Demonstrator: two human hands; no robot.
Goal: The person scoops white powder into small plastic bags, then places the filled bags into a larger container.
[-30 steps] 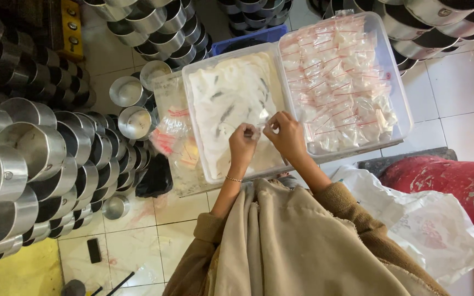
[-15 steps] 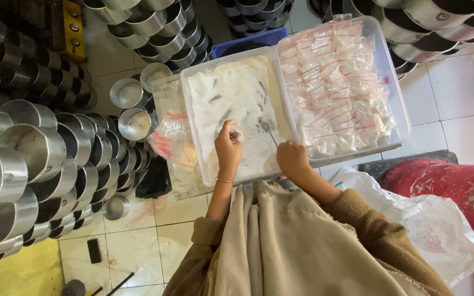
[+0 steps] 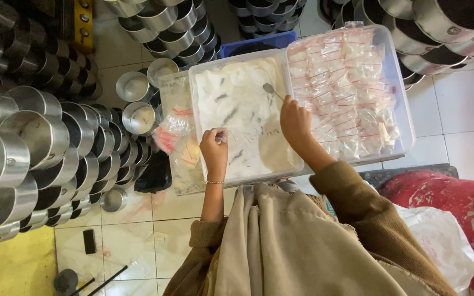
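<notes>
**Spoon and small bag over powder tub**

Right hand (image 3: 296, 121) pinched on a metal spoon (image 3: 273, 90), bowl end lying on the white powder (image 3: 237, 104) in the clear plastic tub (image 3: 196, 118). Left hand (image 3: 214, 149) closed on a small clear bag (image 3: 227, 135), held just above the powder near the tub's front edge. Hands apart, both over the same tub. Second clear tub (image 3: 404, 104) touching on the right, packed with filled zip bags (image 3: 346, 87). Loose empty zip bags (image 3: 174, 131) heaped left of the powder tub. Stacked metal pots (image 3: 34, 142) on the tiled floor (image 3: 127, 230) at left. Red cloth (image 3: 451, 197) at lower right
</notes>
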